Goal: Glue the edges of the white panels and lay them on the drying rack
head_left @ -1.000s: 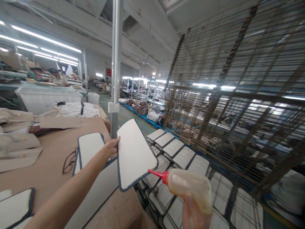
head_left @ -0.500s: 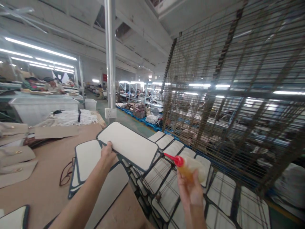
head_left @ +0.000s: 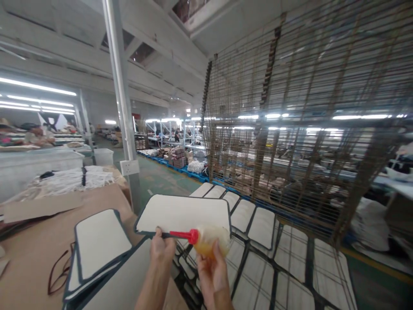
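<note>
A cream panel with dark edging (head_left: 187, 213) is pinched at its lower left edge by my left hand (head_left: 161, 247). My right hand (head_left: 213, 267) is wrapped round a clear squeeze bottle (head_left: 211, 241) of amber liquid. The bottle's red nozzle points left, and its tip lies at the panel's lower edge, close to my left fingers. Whether liquid is coming out cannot be seen. Left of my hands, similar panels (head_left: 100, 241) lie stacked on the brown table.
Glasses (head_left: 60, 271) rest on the brown table (head_left: 32, 249) at left. Rows of similar panels (head_left: 292, 252) lie on a wire rack at right, below a raised wire mesh (head_left: 290, 107). A metal post (head_left: 121, 86) stands ahead. People sit in the left background.
My right hand has brought the bottle left to the panel's edge. The panel has turned to lie more level across the view. The camera view has shifted to the right.
</note>
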### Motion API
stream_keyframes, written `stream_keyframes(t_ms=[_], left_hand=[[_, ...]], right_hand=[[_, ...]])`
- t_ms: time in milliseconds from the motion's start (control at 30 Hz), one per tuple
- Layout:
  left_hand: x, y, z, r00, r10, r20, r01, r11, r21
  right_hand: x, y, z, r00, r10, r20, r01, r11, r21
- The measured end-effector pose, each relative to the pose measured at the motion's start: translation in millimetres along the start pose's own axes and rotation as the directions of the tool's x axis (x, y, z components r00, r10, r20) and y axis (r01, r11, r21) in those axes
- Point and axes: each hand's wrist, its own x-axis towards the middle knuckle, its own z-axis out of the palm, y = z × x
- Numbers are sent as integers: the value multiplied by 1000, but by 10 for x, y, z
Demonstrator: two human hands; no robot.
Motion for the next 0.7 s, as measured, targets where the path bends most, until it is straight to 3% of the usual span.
stream_keyframes(t_ms=[200,367,500,567,633,667,700], left_hand=[[-328,-147,-20,989,-131,-62,132,991,0],[-540,-335,-81,956,-241,168,229,969,87],[-751,-556,-362,861,-433,266,343,882,323],[-832,-543,-556,752,-568,333,358,777,518],[-851,-373,-665,641,-637,428,265,707,656],[-831,-236,-656,635,-628,450,193,693,695],[-792,-80,-596,673,-573,469,96,695,712]], right_hand=[[17,-239,-31,994,-106,-19,105,993,-51],[17,-464,24,987,-156,-42,154,987,-45],[-16,-652,31,984,-172,-45,169,983,-68],[-50,-755,16,985,-167,-50,164,985,-60],[-95,-848,-4,986,-156,-63,154,987,-49],[-121,-886,-15,986,-149,-72,145,988,-46],[-149,-914,-26,987,-141,-81,138,990,-44]])
